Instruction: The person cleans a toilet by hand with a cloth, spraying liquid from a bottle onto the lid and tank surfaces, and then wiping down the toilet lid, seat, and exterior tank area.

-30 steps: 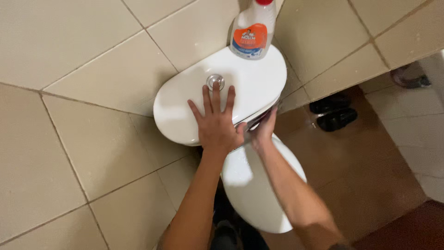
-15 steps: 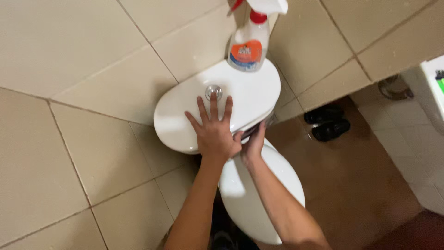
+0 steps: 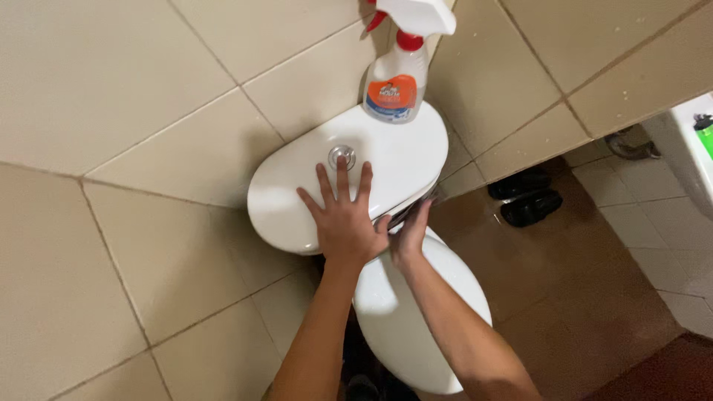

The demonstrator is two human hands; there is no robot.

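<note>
Left hand (image 3: 343,217): flat, fingers spread on white cistern lid (image 3: 297,186) below flush button (image 3: 342,157) | Right hand (image 3: 410,232): pressing grey cloth (image 3: 413,206) against tank front above closed toilet seat lid (image 3: 408,312) | Spray bottle (image 3: 397,74): upright on lid's far end.

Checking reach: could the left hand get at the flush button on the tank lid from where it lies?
Probably yes: the left hand lies flat on the tank lid, fingertips just short of the flush button, nothing between.
</note>
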